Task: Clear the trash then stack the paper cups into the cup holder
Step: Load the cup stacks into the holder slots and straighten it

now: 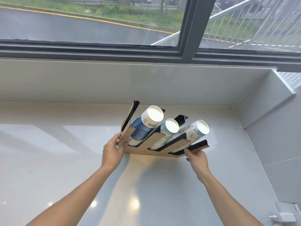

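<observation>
The left hand (112, 150) has its fingers clamped on the left end of the cup holder (160, 142); the right hand (196, 159) grips its right end the same way. The holder is tilted up above the pale worktop (65, 160), with three slots. Each holds one stack of paper cups (146, 126), three stacks in all, bases facing up toward the far window (97, 22).

A pantry or break corner of an office-like building, at ground level. A glossy white stone worktop (48, 160) runs beneath a dark-framed window (187, 38). Outside lie a wet road (65, 28) and metal railings (244, 25).
</observation>
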